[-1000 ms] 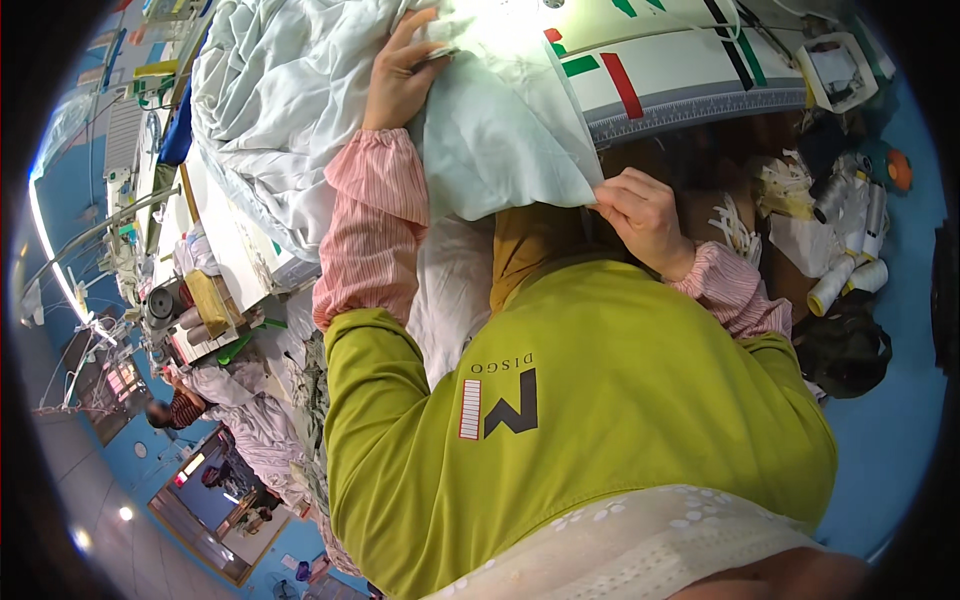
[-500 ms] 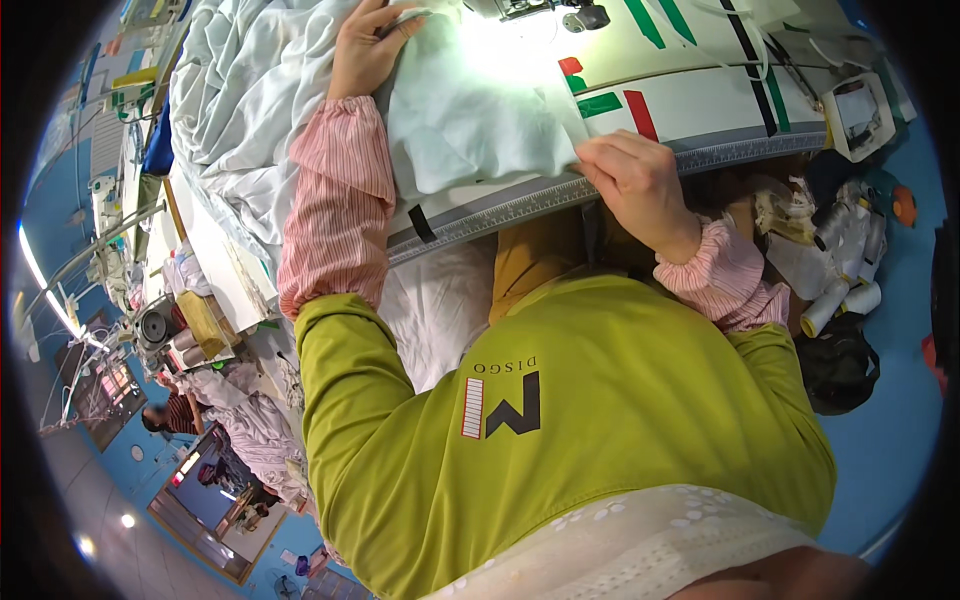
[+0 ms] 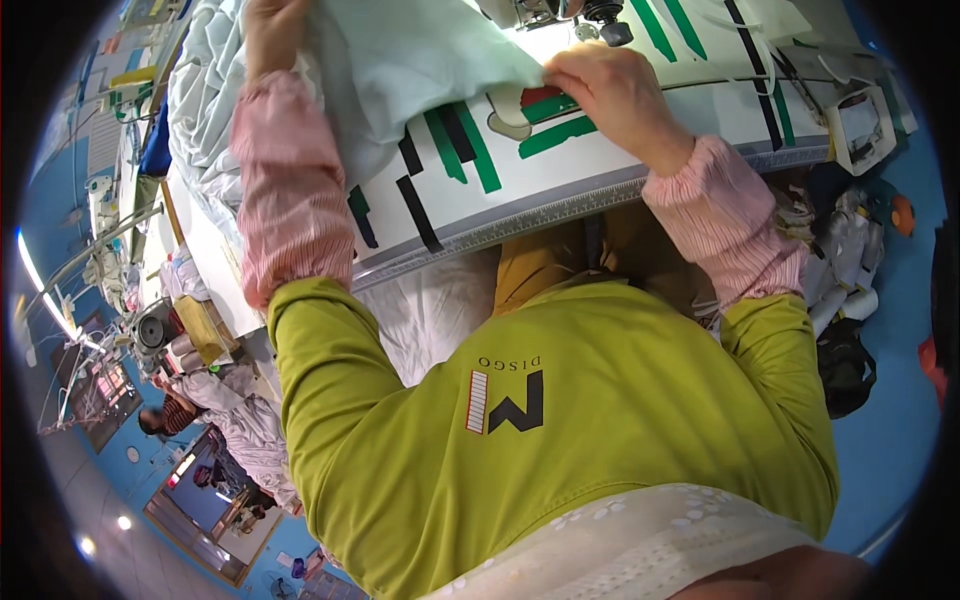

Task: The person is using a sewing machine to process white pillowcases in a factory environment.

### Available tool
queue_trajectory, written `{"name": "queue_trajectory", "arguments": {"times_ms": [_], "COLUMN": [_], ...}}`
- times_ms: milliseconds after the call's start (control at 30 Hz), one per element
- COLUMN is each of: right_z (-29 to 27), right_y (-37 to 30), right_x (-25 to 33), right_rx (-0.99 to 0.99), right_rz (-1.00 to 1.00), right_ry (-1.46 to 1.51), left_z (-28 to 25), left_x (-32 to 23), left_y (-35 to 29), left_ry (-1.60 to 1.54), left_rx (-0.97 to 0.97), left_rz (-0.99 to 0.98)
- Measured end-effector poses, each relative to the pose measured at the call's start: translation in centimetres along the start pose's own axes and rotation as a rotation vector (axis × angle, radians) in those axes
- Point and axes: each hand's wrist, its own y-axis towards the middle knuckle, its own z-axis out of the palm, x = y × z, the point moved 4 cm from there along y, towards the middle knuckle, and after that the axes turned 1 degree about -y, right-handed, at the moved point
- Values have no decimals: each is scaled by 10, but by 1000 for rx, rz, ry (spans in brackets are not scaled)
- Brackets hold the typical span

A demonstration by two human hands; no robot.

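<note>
A pale blue-white cloth (image 3: 410, 65) stretches between my two hands over the sewing table (image 3: 330, 225). My left hand (image 3: 275, 35), at the top edge of the view, is closed on the cloth's left part; its fingertips are partly cut off. On the other side, my right hand (image 3: 615, 95) pinches the cloth's right corner, just in front of the lit sewing machine head (image 3: 560, 12). The cloth's near edge hangs at a slant, above strips of green tape (image 3: 480, 150) and black tape (image 3: 418, 212) on the tabletop.
More pale cloth (image 3: 205, 100) lies bunched at the left. A ruler strip (image 3: 560, 212) runs along the table's near edge. A white holder (image 3: 860, 130) sits at the right end, with thread cones (image 3: 850, 305) below it. Another person (image 3: 170, 415) is far off at the left.
Both hands have moved up and away from me, the left one also leftward, carrying the cloth off the near edge. Tape strips that it covered now show.
</note>
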Motion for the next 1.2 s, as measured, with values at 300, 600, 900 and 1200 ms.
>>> {"name": "queue_trajectory", "arguments": {"times_ms": [300,600,900,1200], "right_z": [2,-19,-23,-24], "right_y": [1,-20,-9,-15], "right_x": [-13,14,9,2], "right_rx": [-11,15,-69,-20], "right_rz": [-145,-253,-194,-154], "right_ry": [-45,-171,-212,55], "left_z": [170,240,243,246], "left_x": [-190,-124,-101,-104], "left_y": [-267,-307,-282,-287], "left_ry": [334,408,551,665], "left_rx": [669,638,386,334], "left_rz": [575,404,452,541]}}
